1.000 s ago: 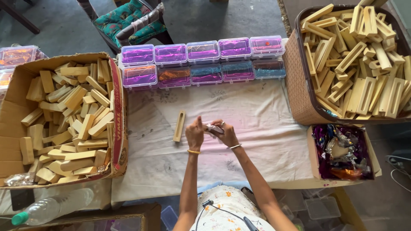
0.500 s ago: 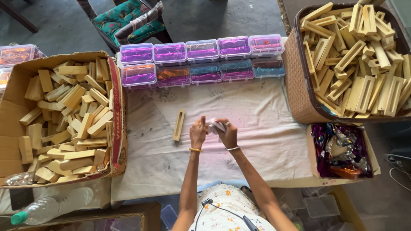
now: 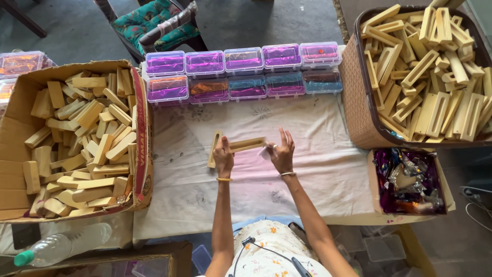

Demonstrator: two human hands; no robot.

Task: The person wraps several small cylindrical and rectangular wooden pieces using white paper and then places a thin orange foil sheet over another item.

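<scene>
I see my left hand (image 3: 223, 156) gripping one end of a wooden tray piece (image 3: 247, 144); my right hand (image 3: 282, 153), fingers half spread, pinches a small white bit at the other end.

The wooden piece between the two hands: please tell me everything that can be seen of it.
The wooden piece is a pale, long, narrow tray-like block with a shallow channel along it. It lies almost level, slightly tilted, above the white cloth. The left hand holds its left end; the right hand is at its right end, fingers spread. Another similar piece lies beside it.
</scene>
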